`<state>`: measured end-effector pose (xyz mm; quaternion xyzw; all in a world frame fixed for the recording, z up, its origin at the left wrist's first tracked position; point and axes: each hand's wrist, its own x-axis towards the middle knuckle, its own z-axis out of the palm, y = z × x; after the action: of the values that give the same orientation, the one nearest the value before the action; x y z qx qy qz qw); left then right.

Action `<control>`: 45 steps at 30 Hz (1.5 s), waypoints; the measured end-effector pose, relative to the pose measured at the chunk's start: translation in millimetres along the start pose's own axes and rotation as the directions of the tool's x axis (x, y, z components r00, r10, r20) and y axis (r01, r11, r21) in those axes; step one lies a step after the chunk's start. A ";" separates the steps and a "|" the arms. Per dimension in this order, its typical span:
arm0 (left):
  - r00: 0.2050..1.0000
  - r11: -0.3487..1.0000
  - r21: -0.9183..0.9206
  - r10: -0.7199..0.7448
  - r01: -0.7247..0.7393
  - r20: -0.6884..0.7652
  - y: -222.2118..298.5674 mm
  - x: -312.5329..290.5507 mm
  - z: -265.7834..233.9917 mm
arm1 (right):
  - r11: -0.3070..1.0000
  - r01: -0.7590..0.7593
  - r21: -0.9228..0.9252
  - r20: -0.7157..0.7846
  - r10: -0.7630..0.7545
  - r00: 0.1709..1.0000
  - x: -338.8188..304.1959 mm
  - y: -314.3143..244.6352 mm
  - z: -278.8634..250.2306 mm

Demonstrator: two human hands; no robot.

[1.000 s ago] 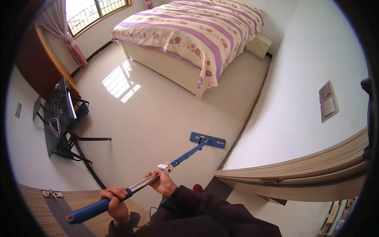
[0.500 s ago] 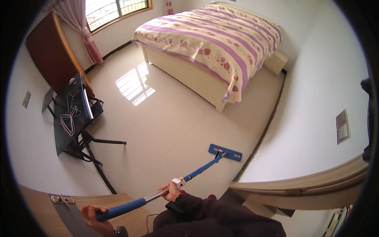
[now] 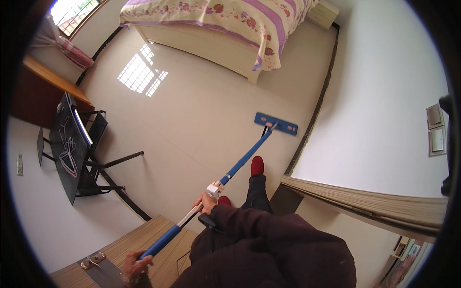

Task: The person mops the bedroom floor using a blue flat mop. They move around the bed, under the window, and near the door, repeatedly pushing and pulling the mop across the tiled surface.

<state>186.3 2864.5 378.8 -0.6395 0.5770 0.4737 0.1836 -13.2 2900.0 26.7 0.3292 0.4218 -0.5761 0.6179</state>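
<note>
A flat mop (image 3: 247, 156) with a blue pole slants across the view from lower left to upper right. Its blue rectangular head (image 3: 264, 118) lies flat on the pale glossy floor near the right wall. My left hand (image 3: 137, 264) is closed round the end of the blue grip at the pole's top. Lower down, my right hand (image 3: 207, 203) wraps the silvery shaft just below a white fitting (image 3: 213, 189). Some of the fingers of both hands are hidden. My red shoes (image 3: 257, 166) are on the floor beside the pole.
A bed (image 3: 201, 45) with a floral striped cover stands ahead. Along the left wall is a black folding table (image 3: 72, 149) with hangers, its leg jutting onto the floor. A wooden door (image 3: 158, 235) is at lower left; a door frame (image 3: 365, 201) is at right.
My view has tipped downward, so the bed and mop head sit higher in it. More of my legs and red shoes shows. Both hands keep hold of the flat mop.
</note>
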 end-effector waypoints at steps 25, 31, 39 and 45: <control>0.724 0.818 -0.282 0.575 -0.501 0.381 450.2 267.5 358.9 | 0.907 0.393 0.151 0.086 -0.408 0.909 -11.7 -481.3 -114.4; 0.762 0.855 -0.161 0.513 -0.492 0.395 365.8 299.2 268.4 | 0.929 0.356 -0.101 0.005 -0.357 0.934 -33.2 -391.9 -130.6; 0.963 0.975 0.005 0.217 -0.220 0.160 174.9 349.2 139.0 | 0.956 0.252 -0.148 -0.006 -0.256 0.967 -79.9 -290.7 -103.7; 0.959 0.973 0.047 0.216 -0.228 0.184 114.0 297.5 160.0 | 0.956 0.221 -0.194 0.029 -0.219 0.975 -39.2 -325.3 -84.2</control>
<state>-14.9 2791.4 93.6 -0.5194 0.6420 0.5267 0.2018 -346.3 2953.3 51.7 0.2155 0.5081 -0.5981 0.5811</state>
